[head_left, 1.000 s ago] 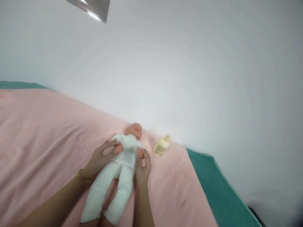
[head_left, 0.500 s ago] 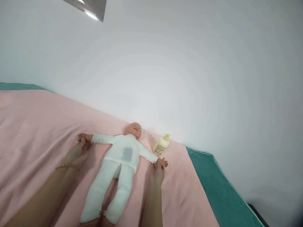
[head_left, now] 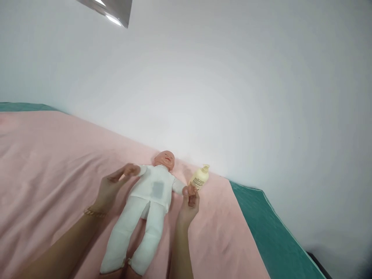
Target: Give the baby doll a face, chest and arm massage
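Observation:
A baby doll (head_left: 155, 182) with a white cloth body lies on its back on a pink sheet (head_left: 223, 228), its head toward the wall. My left hand (head_left: 112, 186), with a gold bracelet at the wrist, is closed on the doll's hand at the left. That arm of the doll is raised and bent in toward its body. At the other side my right hand (head_left: 189, 205) pinches the doll's other hand, just in front of a pale yellow pump bottle (head_left: 199, 177). My fingers partly hide both doll hands.
A white wall (head_left: 203, 85) rises directly behind the sheet. Green cover (head_left: 270, 228) shows past the sheet's right edge and at the far left. A shiny metal object (head_left: 113, 11) hangs at the top left.
Both my hands have moved inward and up with the doll's hands. The doll's arms, spread out straight before, are now drawn closer to its body. The bottle has stayed put.

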`<state>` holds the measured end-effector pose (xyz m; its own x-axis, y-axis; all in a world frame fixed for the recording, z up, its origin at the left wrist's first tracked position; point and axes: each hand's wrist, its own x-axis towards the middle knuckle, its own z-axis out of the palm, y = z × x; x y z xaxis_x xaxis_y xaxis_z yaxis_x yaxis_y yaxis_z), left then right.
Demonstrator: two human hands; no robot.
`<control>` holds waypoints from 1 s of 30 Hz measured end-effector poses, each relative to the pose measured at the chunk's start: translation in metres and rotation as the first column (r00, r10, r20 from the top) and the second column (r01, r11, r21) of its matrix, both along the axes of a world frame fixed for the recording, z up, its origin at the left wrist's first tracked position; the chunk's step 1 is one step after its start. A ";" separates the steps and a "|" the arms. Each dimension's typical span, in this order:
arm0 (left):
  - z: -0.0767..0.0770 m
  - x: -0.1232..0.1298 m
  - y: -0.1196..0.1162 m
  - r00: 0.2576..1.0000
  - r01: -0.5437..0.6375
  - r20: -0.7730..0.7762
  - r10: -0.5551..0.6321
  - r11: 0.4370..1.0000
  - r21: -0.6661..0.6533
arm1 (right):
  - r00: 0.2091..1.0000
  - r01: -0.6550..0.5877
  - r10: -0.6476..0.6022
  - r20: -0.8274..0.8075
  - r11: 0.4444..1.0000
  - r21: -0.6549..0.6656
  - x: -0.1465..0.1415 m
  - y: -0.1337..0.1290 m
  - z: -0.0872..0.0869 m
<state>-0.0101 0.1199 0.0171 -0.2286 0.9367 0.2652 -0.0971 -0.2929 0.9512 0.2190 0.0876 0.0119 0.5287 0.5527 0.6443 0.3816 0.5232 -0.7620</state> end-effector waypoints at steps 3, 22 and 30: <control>-0.006 0.015 0.000 0.916 0.238 -0.370 -0.157 0.954 0.184 | 1.000 -0.026 0.026 0.003 0.998 -0.065 -0.005 -0.016 -0.013; -0.013 0.025 0.000 0.834 0.325 -0.530 -0.154 0.913 0.245 | 0.967 -0.054 0.076 0.243 0.994 -0.095 -0.017 -0.010 -0.019; -0.011 -0.012 0.012 0.980 -0.128 0.142 0.140 0.988 -0.091 | 0.981 0.150 -0.152 -0.120 0.988 -0.024 0.040 -0.002 -0.023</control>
<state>-0.0220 0.1322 0.0057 -0.3844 0.9119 0.1436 -0.2034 -0.2354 0.9504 0.2586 0.0859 -0.0114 0.6804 0.4695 0.5627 0.3599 0.4548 -0.8146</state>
